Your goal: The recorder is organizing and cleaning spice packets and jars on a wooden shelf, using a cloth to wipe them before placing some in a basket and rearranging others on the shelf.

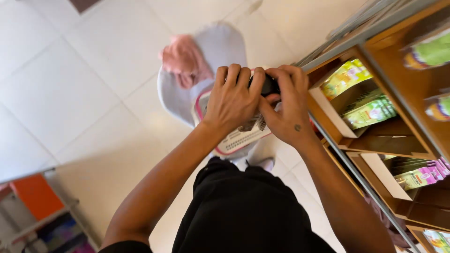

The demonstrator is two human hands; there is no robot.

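Hands meet in front of the chest, both closed around a small black device point(268, 85), a scanner or phone by the look of it, though too little shows to be sure. The left hand point(232, 98) wraps it from the near side with fingers point(233, 75) curled together over the top edge; the right hand point(289, 105) clamps it from the shelf side, thumb tucked underneath and fingers folded over. The device sits just above a white plastic basket point(236, 138) with a pink rim, which hangs or rests below the hands; how the basket is carried cannot be told. Beyond it lies a grey cloth point(213, 51) with a pink garment point(185, 61) bunched on it, over a pale tiled floor point(61, 93). To the right stands a wooden shelf unit point(403, 79) with a metal frame, its compartments holding green packets point(370, 112) and, lower down, pink packets point(424, 177). By my judgement the device is rigid, light and smooth-cased, so likely slippery; a two-sided hold along its long edges, as here, suits it best, since a drop onto tile could crack it
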